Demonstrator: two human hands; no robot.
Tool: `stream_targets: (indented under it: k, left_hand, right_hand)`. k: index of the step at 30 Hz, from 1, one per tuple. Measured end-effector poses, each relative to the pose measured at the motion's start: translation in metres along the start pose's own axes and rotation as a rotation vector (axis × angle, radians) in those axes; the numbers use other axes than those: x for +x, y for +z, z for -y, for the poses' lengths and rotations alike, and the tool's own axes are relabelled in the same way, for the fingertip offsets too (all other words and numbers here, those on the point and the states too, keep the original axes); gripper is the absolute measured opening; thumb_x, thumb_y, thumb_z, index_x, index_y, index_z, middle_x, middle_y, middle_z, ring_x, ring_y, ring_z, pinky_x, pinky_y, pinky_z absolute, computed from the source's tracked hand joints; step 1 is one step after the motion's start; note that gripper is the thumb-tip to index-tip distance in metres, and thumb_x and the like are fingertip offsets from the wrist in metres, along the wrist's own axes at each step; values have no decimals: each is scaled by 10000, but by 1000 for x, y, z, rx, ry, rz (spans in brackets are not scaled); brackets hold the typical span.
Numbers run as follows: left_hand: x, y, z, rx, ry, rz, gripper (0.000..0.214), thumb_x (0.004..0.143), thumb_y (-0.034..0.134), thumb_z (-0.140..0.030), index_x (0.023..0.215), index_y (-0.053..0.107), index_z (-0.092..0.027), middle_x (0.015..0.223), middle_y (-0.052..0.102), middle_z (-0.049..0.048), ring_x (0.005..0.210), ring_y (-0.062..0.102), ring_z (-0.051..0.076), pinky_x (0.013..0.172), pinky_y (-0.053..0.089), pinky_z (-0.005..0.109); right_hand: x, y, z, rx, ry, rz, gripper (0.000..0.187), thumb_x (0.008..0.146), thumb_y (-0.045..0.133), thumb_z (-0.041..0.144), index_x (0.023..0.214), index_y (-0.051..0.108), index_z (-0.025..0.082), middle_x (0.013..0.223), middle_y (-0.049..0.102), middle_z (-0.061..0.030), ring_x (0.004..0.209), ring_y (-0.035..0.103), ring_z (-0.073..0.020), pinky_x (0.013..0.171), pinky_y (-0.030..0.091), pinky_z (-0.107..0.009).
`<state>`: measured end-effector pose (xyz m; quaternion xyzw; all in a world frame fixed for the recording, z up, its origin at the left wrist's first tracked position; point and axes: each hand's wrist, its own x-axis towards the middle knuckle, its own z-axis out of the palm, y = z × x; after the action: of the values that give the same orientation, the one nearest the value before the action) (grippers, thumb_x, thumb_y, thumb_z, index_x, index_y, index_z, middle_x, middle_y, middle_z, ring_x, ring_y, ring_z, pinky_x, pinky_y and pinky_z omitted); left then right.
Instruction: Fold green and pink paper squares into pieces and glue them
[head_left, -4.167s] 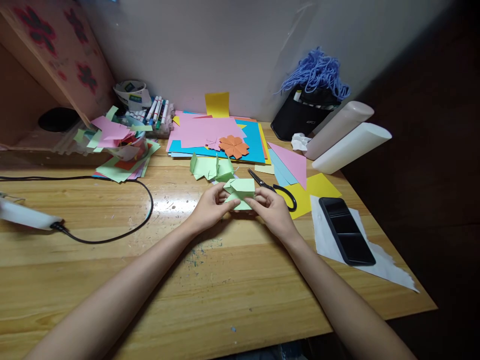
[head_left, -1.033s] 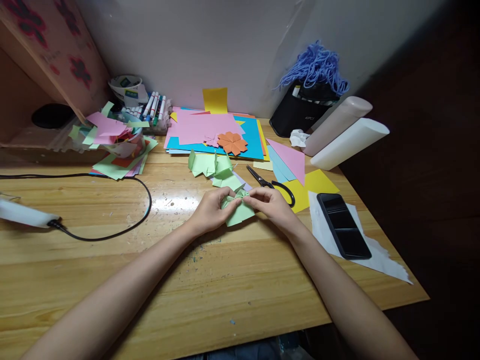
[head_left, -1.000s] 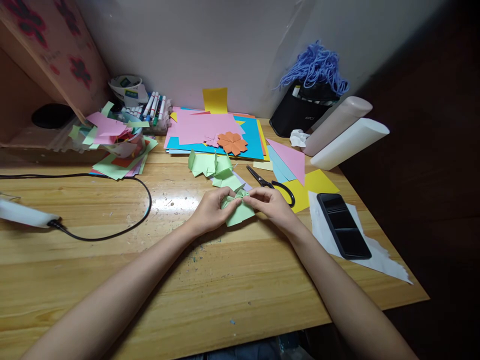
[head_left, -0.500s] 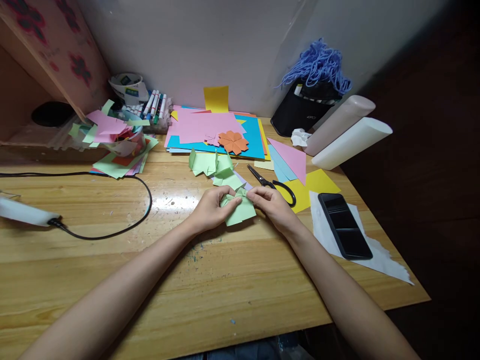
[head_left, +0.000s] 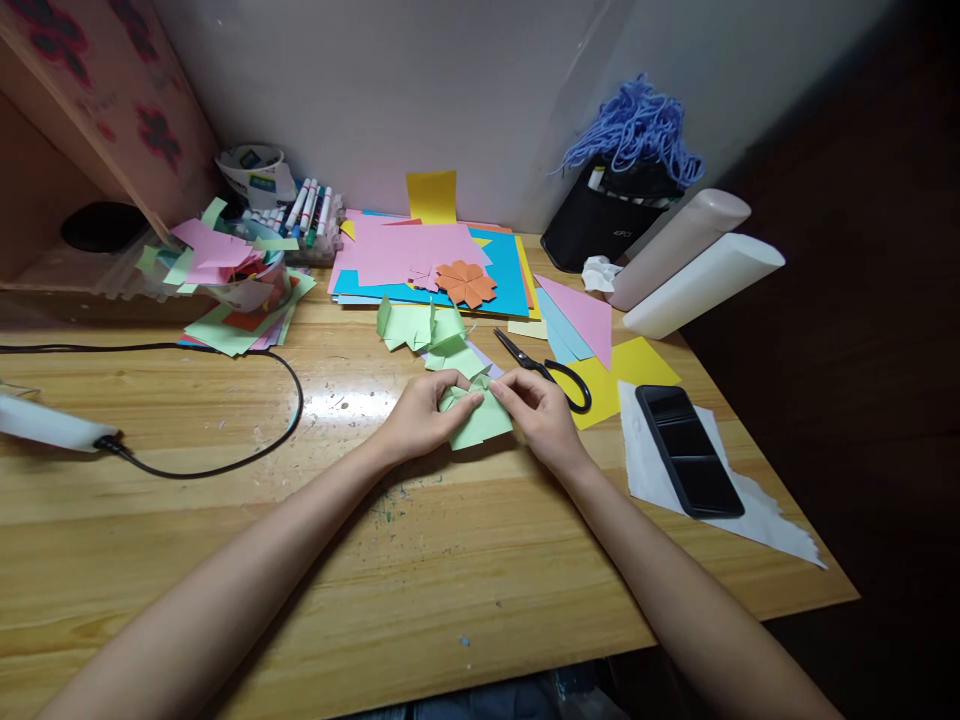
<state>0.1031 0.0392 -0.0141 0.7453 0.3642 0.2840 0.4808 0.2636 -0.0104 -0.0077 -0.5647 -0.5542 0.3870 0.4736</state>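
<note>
The folded paper between your left hand and right hand is pale green, set against a honey-yellow tabletop streaked with wood grain. Toward the far edge, more pale green folded pieces sit before pink sheets on a sky-blue sheet, topped by an orange paper flower. Near the right edge: black-handled scissors, a yellow sheet, a pink triangle, a black phone on white paper. At the far right corner, blue yarn crowns a black holder

Two hands, one held green paper, one scissors, one phone.
</note>
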Motion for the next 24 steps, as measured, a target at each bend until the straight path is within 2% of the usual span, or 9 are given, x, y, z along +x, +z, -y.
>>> stream_targets:
  k: [4, 9, 13, 16, 20, 24]
  left_hand:
    - [0, -1, -2, -15, -29, 8, 273, 781, 511, -390, 719, 577, -133, 635, 538, -10, 575, 440, 94, 532, 336, 204]
    - [1, -1, -2, -86, -68, 34, 273, 745, 565, -405, 800, 599, -140, 697, 585, -1, 608, 487, 103, 538, 367, 207]
    - [3, 1, 1, -311, -128, 67, 339, 636, 693, -323, 893, 570, -140, 765, 616, 14, 628, 549, 106, 547, 418, 206]
    - [6, 0, 4, -505, -189, 66, 415, 599, 722, -245, 945, 521, -136, 778, 643, 30, 626, 595, 113, 566, 460, 219]
    - [8, 0, 4, -670, -248, 15, 424, 596, 719, -200, 945, 489, -125, 763, 668, 45, 630, 629, 126, 587, 481, 229]
    - [7, 4, 5, -678, -247, -27, 396, 603, 716, -192, 924, 495, -123, 760, 677, 43, 640, 639, 130, 611, 487, 236]
  right_hand:
    - [2, -5, 0, 25, 60, 123, 230, 741, 614, 367, 665, 541, 162, 654, 519, 9, 611, 472, -111, 559, 387, -222]
    - [1, -6, -3, -37, 39, 7, 237, 742, 614, 345, 621, 538, 156, 597, 489, 17, 564, 439, -102, 528, 354, -228]
    - [2, -5, -2, -29, 29, -61, 254, 746, 607, 344, 597, 516, 159, 562, 446, 31, 522, 395, -87, 488, 313, -221]
    - [5, -8, -2, 14, 69, -82, 256, 728, 624, 356, 602, 518, 160, 558, 449, 37, 508, 398, -80, 479, 315, -215]
    - [9, -13, -5, 107, 172, 34, 223, 654, 691, 349, 692, 587, 156, 674, 577, -2, 590, 512, -107, 563, 407, -233]
    - [9, -15, -7, 102, 212, 126, 229, 614, 722, 337, 720, 629, 156, 718, 620, -19, 635, 551, -122, 613, 433, -248]
